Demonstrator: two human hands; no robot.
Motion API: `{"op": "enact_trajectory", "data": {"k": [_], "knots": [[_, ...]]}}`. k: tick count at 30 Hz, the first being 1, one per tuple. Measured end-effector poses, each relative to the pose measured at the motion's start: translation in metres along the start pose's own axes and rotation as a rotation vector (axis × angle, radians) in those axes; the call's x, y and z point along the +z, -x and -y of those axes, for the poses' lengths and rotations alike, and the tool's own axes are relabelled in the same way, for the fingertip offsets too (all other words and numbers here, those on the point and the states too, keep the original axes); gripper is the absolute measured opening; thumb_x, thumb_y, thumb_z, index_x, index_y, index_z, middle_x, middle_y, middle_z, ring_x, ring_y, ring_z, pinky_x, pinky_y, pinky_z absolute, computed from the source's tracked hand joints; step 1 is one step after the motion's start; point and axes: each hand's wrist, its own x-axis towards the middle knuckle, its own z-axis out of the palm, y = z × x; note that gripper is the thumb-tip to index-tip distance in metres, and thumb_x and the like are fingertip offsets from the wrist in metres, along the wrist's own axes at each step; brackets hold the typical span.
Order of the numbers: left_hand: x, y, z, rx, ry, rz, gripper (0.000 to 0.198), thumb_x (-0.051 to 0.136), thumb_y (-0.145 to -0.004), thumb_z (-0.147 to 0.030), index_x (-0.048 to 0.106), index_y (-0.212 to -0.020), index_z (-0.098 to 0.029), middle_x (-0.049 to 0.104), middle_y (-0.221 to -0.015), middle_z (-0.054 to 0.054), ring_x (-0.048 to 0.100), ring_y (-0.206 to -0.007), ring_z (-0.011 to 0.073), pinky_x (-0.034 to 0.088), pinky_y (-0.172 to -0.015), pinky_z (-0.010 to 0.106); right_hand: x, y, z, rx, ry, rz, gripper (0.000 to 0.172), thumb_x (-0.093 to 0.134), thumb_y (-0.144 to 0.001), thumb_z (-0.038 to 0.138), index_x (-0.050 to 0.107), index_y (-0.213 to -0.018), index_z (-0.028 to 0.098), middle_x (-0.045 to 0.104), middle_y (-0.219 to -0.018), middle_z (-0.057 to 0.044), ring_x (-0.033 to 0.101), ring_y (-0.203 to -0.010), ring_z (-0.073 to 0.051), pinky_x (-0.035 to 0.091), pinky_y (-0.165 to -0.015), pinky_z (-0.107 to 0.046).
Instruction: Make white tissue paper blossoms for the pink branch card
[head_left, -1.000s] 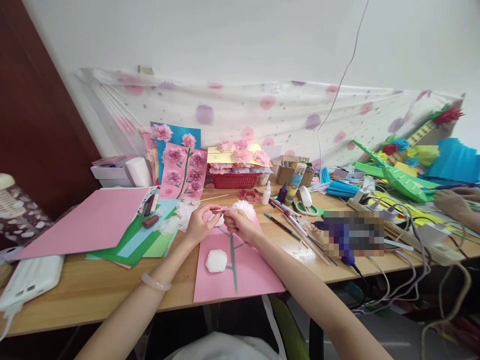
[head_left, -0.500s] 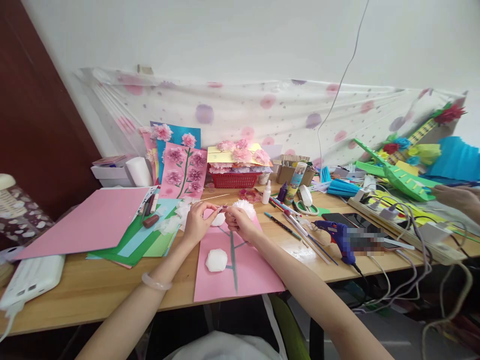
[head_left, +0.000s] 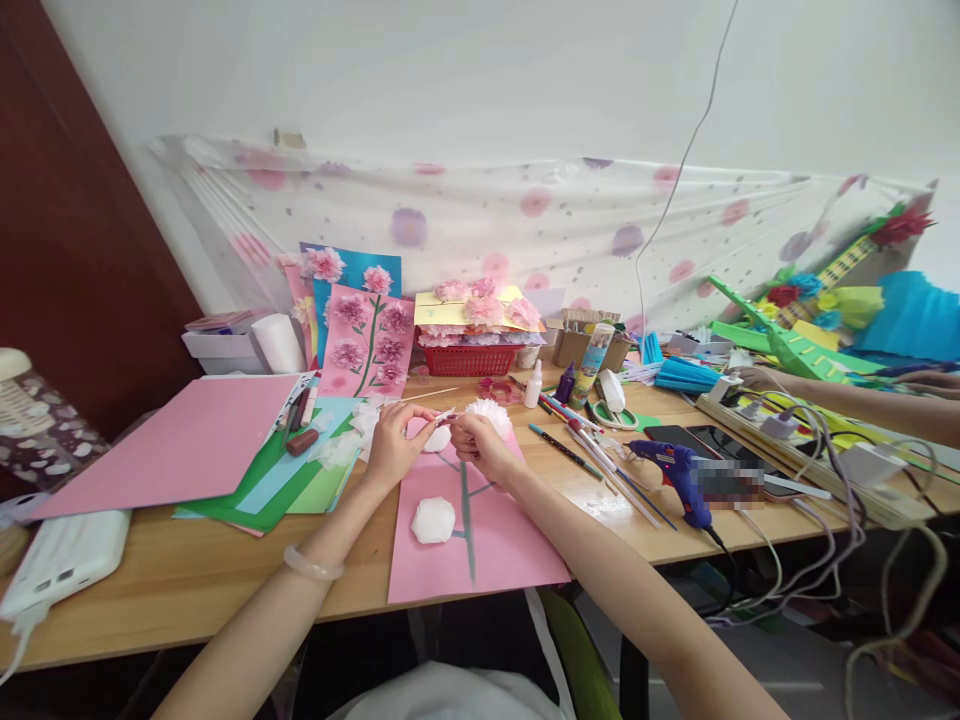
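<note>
My left hand [head_left: 400, 440] and my right hand [head_left: 484, 446] meet above a pink sheet [head_left: 495, 550], fingertips pinched together. A small white piece [head_left: 445, 414], which looks like thin paper, shows between them. A painted grey-green stem [head_left: 468, 520] runs up the sheet. Lower left of that stem lies a round white tissue-paper piece [head_left: 433, 521]. Another white piece [head_left: 436, 438] sits just under my fingers, partly covered. Behind my right hand a fluffy white paper flower [head_left: 489, 412] rests at the sheet's top.
A blue glue gun [head_left: 675, 470], pens [head_left: 564, 452] and a white bottle [head_left: 533, 385] lie right. Coloured paper [head_left: 187, 440] and crumpled tissue [head_left: 349, 440] are left. A red basket [head_left: 469, 360] stands behind. Another person's arm [head_left: 862, 400] reaches over the power strip [head_left: 810, 460].
The other person's arm has come further in from the right, toward the power strip. My hands stay nearly in place, with more of the small white piece showing between my fingers.
</note>
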Motion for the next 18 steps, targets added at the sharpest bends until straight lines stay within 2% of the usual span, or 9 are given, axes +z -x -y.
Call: {"op": "enact_trajectory", "data": {"k": [12,18], "knots": [[-0.0007,-0.0009,-0.003,-0.023,-0.003,0.0,0.004,0.062,-0.075,-0.024,0.061,-0.072,-0.023,0.072,-0.084,0.003,0.062,-0.086,0.022,0.042,-0.085,0.037,-0.0005,0.0001,-0.0003,0.004,-0.012,0.009,0.02,0.054,-0.063,0.021,0.035,-0.059,0.021,0.02,-0.048,0.011,0.008,-0.043,-0.004,0.003,-0.042,-0.024],[0.0006,0.0006,-0.0027,-0.026,0.015,-0.016,0.006,0.064,-0.075,-0.026,0.064,-0.078,-0.021,0.07,-0.083,0.004,0.062,-0.084,0.0209,0.045,-0.084,0.036,-0.001,0.0003,-0.0009,0.003,-0.007,0.01,0.013,0.058,-0.068,0.026,0.047,-0.068,0.018,0.019,-0.049,0.011,0.008,-0.042,-0.005,0.003,-0.041,-0.023]]}}
